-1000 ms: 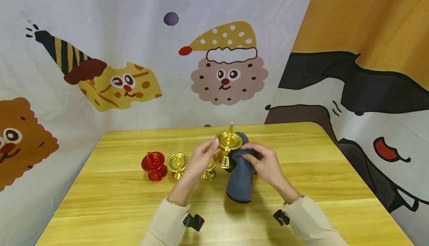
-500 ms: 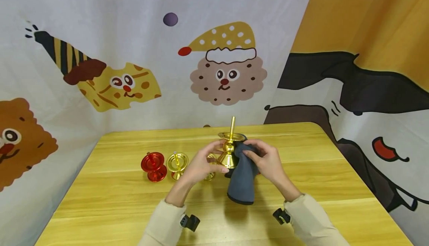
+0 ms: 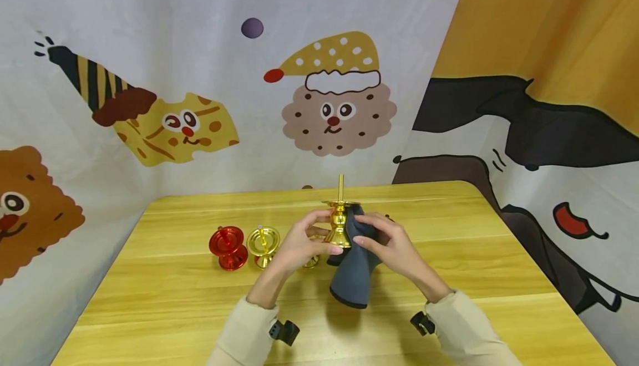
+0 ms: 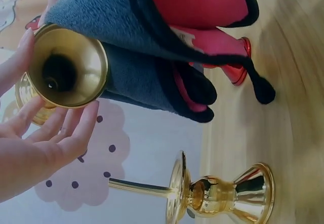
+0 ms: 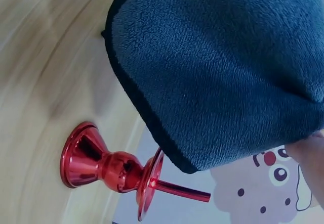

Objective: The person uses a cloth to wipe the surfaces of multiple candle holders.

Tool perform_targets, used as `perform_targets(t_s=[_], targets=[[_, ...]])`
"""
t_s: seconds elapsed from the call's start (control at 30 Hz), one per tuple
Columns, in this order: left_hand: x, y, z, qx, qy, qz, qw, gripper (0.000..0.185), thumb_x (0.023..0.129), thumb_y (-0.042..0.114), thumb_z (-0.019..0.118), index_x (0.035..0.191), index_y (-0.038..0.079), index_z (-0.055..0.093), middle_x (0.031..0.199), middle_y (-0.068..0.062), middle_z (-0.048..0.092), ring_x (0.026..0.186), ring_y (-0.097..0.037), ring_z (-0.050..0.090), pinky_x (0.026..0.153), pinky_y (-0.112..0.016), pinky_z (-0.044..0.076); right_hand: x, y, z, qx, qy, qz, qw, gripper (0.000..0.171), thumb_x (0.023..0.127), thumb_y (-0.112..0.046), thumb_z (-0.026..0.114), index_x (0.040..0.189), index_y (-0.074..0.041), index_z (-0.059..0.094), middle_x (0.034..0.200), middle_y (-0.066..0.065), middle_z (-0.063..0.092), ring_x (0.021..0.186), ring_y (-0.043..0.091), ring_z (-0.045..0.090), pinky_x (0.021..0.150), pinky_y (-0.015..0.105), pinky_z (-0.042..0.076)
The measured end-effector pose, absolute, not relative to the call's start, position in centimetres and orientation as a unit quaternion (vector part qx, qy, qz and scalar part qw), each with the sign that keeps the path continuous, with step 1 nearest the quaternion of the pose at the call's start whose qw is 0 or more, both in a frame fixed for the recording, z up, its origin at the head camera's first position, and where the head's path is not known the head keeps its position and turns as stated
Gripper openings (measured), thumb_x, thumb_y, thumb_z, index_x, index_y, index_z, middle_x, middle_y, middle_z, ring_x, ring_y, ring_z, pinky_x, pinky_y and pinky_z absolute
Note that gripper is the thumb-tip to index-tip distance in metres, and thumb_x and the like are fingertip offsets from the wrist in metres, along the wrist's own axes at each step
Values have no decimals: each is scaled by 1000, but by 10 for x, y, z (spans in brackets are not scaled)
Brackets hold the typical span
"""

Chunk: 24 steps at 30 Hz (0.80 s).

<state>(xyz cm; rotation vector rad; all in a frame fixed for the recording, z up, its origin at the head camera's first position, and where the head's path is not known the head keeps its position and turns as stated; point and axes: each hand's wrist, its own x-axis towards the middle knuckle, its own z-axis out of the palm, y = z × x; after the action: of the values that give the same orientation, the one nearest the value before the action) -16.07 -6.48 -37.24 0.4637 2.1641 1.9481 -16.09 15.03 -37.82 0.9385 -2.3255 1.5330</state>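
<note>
Gold candlestick [image 3: 340, 223]: held upright above the middle of the wooden table [image 3: 165, 294], spike pointing up, between both hands. The left hand [image 3: 299, 244] grips its flared base with thumb and fingers curled round it; the left wrist view shows the hollow underside of the base [image 4: 66, 67] resting against the fingertips [image 4: 76, 133]. The right hand [image 3: 386, 241] presses a grey cloth [image 3: 355, 269] against the stem, fingers curled over the fabric and pinching it. The cloth hangs down from the hand toward the table; its black-edged hem [image 5: 147, 118] shows in the right wrist view, and its inner face is red [image 4: 202, 1].

On the table, left of the hands: a red candlestick [image 3: 228, 247] and, just beside it, a second gold candlestick [image 3: 263, 244], both upright. A further gold candlestick [image 3: 310, 259] stands partly hidden behind the left hand. Another red candlestick [image 5: 114, 169] stands behind the cloth, seen in the right wrist view.
</note>
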Motion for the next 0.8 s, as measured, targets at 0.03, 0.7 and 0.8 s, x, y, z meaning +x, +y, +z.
perform_targets(t_s=[0.03,0.7,0.8], targets=[[-161,-65,-372,156,732,657,95,67,71,11,79,130,11,48,120,-10,50,102,-28,53,77,-36,53,-161,151,-378,320,-782,528,87,37,83,1,64,119,2,57,113,15,57,95,19,56,72,24,52],[-153,-42,-373,120,802,586,-9,66,65,13,83,123,11,52,117,-9,52,97,-30,55,69,-33,53,-160,136,-371,325,-824,391,249,34,70,10,73,99,-4,67,97,7,62,88,21,60,68,34,54],[-154,-42,-375,119,795,595,11,65,68,14,82,125,10,51,118,-10,50,99,-29,54,69,-33,53,-161,135,-371,344,-823,372,255,34,69,10,73,99,-5,67,97,8,61,87,22,59,66,35,54]])
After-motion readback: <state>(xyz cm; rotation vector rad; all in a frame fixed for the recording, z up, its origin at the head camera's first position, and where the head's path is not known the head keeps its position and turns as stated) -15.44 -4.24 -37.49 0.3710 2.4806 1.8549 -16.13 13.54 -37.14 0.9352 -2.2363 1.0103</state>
